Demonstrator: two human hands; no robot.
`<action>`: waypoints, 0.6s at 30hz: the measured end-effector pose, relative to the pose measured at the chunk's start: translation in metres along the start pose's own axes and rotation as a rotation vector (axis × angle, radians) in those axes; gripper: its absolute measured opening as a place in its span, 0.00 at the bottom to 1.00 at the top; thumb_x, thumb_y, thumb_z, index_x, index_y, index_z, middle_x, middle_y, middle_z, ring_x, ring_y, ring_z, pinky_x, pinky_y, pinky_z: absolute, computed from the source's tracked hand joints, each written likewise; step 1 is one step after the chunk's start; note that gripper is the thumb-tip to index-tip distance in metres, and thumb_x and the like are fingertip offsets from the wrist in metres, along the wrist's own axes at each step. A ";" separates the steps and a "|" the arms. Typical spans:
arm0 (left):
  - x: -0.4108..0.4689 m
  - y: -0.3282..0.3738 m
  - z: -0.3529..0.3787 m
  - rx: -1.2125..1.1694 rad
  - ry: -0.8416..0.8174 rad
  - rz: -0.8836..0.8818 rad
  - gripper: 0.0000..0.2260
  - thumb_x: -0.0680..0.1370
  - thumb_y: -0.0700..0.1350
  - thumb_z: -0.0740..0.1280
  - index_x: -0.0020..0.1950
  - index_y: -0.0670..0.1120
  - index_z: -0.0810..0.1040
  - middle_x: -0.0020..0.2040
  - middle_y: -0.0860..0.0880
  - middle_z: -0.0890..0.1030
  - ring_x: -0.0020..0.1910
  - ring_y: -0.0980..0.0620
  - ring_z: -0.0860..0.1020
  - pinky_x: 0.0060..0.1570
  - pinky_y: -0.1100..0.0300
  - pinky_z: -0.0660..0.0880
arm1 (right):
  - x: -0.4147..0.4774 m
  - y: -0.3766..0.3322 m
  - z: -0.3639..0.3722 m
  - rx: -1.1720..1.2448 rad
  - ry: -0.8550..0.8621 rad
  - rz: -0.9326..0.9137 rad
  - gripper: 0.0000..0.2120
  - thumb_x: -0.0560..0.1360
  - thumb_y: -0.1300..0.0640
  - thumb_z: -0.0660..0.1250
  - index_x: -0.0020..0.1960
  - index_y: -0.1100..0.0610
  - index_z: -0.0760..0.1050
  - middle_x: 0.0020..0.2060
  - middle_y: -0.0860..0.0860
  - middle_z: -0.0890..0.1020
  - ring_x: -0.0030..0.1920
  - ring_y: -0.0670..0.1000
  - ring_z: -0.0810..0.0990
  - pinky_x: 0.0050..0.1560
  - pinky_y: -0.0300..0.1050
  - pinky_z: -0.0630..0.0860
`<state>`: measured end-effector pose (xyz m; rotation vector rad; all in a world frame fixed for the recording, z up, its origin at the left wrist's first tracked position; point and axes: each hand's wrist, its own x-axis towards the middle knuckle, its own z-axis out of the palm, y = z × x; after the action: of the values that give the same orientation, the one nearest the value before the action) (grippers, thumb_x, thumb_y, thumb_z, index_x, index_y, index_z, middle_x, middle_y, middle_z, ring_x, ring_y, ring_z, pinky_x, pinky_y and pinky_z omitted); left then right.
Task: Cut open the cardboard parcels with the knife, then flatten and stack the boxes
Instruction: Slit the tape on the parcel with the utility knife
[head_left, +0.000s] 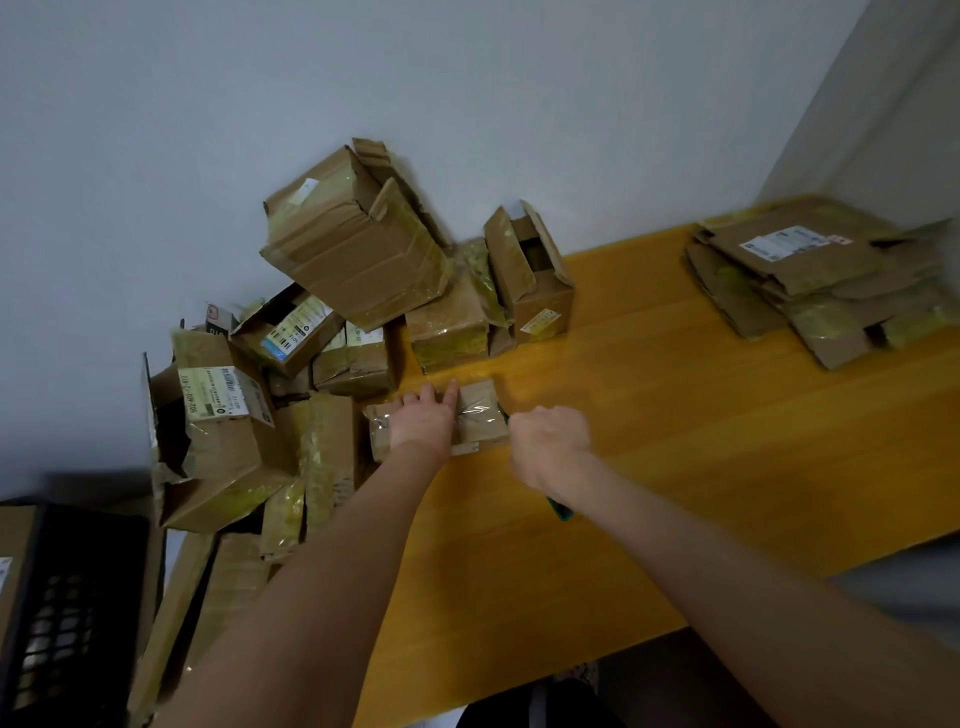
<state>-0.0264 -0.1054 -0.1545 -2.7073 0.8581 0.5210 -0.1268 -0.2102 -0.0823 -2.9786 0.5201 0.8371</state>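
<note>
Nearest, at the lower left, a black crate (62, 613) with a slotted side sits below the edge of the yellow wooden table (649, 467), and both bare forearms reach out over the tabletop. The right hand (548, 447) is balled into a fist round the knife (562, 510). The green butt of the handle sticks out under the wrist, and the blade end points at the right edge of a small parcel (483, 415). I can't make out whether the blade is actually in the tape. The small parcel lies flat on the table, wrapped in shiny clear tape, and the left hand (423, 423) lies on top of it with the fingers straight and together, pressing it down. Just left of that, a heap of boxes (234, 415) slumps off the table's end, some torn open, most with labels and yellowish tape. Behind the hands, a big box (358, 244) leans against the pale wall (208, 130), with a small open box (535, 280) beside it. Well apart, at the far right corner of the table, lies a stack of flattened boxes (810, 280), with a white label on the top one.
</note>
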 end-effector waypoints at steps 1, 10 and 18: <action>0.001 0.000 0.000 0.000 0.001 0.004 0.41 0.76 0.45 0.70 0.80 0.51 0.45 0.74 0.41 0.61 0.72 0.37 0.62 0.73 0.44 0.60 | 0.000 0.001 0.002 0.006 0.005 0.002 0.07 0.77 0.61 0.63 0.51 0.53 0.77 0.47 0.51 0.81 0.52 0.53 0.80 0.39 0.42 0.69; 0.004 -0.006 -0.001 -0.055 0.010 0.012 0.43 0.74 0.51 0.72 0.79 0.51 0.47 0.72 0.42 0.62 0.69 0.40 0.65 0.66 0.47 0.70 | 0.006 0.035 0.025 0.660 0.084 0.179 0.12 0.77 0.47 0.64 0.48 0.56 0.77 0.30 0.49 0.74 0.28 0.48 0.72 0.25 0.39 0.65; -0.011 0.015 0.002 -0.212 0.070 -0.143 0.41 0.71 0.64 0.70 0.76 0.50 0.55 0.66 0.43 0.68 0.63 0.43 0.70 0.47 0.54 0.74 | 0.049 0.036 0.102 0.740 -0.006 0.414 0.13 0.81 0.48 0.61 0.55 0.58 0.72 0.32 0.51 0.73 0.28 0.49 0.71 0.25 0.41 0.66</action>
<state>-0.0442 -0.1107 -0.1532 -2.9682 0.6522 0.5156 -0.1509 -0.2501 -0.1915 -2.2161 1.1677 0.4990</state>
